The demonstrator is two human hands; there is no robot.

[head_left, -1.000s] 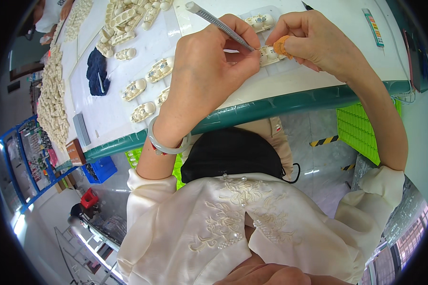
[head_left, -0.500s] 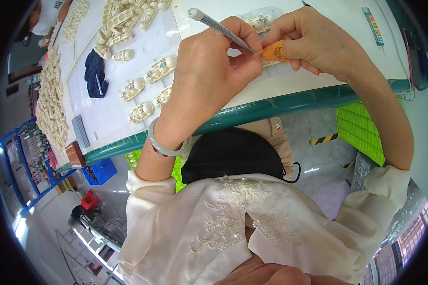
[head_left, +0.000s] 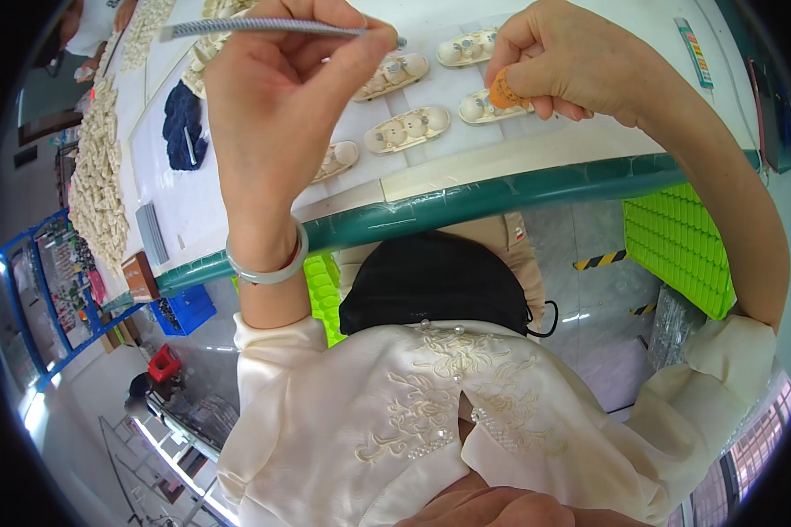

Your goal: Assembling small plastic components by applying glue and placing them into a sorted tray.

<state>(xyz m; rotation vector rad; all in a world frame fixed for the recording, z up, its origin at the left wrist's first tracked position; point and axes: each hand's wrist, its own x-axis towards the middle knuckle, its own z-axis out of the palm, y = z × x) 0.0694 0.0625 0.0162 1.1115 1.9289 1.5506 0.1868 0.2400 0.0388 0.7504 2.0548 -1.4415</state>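
My left hand [head_left: 277, 114], with a pale bangle at the wrist, grips a slim grey pen-like tool [head_left: 264, 26] with a ridged handle. The tool lies almost level, its tip pointing right. My right hand [head_left: 580, 75] has its fingers curled and an orange finger cover [head_left: 504, 90] at the thumb end. That cover is directly over an oval cream plastic piece [head_left: 476, 108]; anything between the fingers is hidden. Similar cream pieces with round bumps lie around: one between my hands [head_left: 407, 129], one farther back [head_left: 466, 46], and one partly behind my left hand [head_left: 338, 160].
A green padded edge [head_left: 501, 189] runs along the table's near side. Dark blue cloth [head_left: 183, 127] and a grey ridged block [head_left: 150, 233] lie at left, beside a long heap of cream parts [head_left: 97, 176]. A narrow green-and-white packet [head_left: 694, 53] lies at far right. Another person's hand [head_left: 88, 68] is at upper left.
My left hand has drawn away from my right, moving left and up with the grey tool, which has swung nearly level. Cream pieces behind it now show. My right hand has shifted slightly.
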